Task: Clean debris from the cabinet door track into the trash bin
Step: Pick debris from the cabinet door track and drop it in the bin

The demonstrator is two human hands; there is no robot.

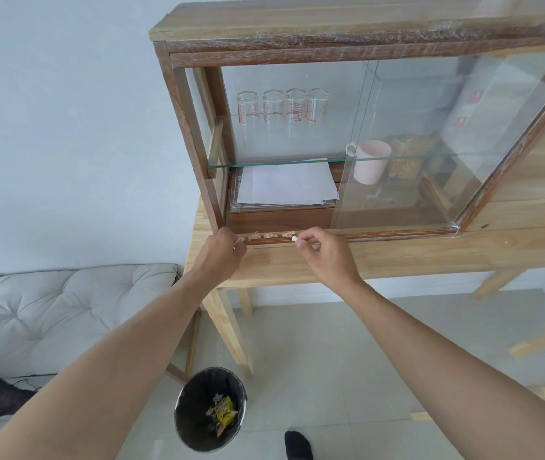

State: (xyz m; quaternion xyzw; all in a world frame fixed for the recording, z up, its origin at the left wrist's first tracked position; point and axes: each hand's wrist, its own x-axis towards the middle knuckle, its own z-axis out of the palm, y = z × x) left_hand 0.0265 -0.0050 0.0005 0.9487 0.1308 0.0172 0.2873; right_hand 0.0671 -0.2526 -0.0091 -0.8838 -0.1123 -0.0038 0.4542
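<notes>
A wooden cabinet with sliding glass doors [397, 141] stands on a light wooden table [397, 260]. Pale crumbs of debris [269, 235] lie in the door track [380, 234] along the cabinet's bottom front. My left hand [223, 252] is at the track's left end, fingers pinched on small bits of debris. My right hand [325, 249] is just right of the crumbs, pinching a small pale piece at its fingertips. A black-lined trash bin [211, 408] stands on the floor below the table's left corner, with a yellow wrapper and scraps inside.
Inside the cabinet are several glasses [282, 107] on a glass shelf, a pink mug [370, 161], papers and a snack jar. A white cushioned sofa [48, 313] is at the left. My socked foot [297, 446] is on the tiled floor beside the bin.
</notes>
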